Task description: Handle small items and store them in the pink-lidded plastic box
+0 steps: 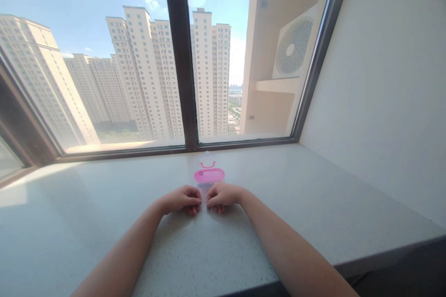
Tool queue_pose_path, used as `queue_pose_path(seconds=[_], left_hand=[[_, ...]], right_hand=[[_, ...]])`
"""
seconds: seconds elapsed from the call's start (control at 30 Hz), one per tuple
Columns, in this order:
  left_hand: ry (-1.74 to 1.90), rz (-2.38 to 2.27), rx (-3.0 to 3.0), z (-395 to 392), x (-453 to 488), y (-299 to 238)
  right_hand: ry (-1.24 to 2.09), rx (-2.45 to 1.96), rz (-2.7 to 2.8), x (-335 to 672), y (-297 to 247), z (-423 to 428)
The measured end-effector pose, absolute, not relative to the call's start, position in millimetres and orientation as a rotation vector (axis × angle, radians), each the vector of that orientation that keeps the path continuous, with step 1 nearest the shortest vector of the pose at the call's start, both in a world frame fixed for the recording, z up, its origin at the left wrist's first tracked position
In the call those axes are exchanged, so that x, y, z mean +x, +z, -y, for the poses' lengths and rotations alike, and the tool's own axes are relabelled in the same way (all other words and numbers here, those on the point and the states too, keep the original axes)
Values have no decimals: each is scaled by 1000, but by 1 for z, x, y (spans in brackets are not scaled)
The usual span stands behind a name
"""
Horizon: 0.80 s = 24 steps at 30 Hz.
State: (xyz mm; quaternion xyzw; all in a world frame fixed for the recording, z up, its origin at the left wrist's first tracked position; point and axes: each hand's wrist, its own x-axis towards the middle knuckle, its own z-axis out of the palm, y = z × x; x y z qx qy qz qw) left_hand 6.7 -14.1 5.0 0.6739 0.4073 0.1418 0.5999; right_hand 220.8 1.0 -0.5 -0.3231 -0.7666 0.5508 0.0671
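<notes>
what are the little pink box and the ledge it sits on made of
The small box is probably plastic: a glossy pink part on a see-through body. The ledge looks like polished stone or a quartz composite. It is pale with fine dark speckles and has a soft sheen.

The left hand (183,198) and the right hand (222,196) lay side by side on the sill (313,185), nearly touching, with the lidded container (209,175) just behind them. The window (121,79) ran along the back of the sill, its upright bar (179,55) behind the container. The wall (383,79) stood on the right, and the fan unit (294,46) sat outside beyond the glass.
</notes>
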Motion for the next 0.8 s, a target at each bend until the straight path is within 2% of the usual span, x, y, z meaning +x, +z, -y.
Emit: queue_pose_path(seconds=[0.8], left_hand=[[319,-952,1559,15,6,5]], right_hand=[[1679,-948,2312,221,0,-2]])
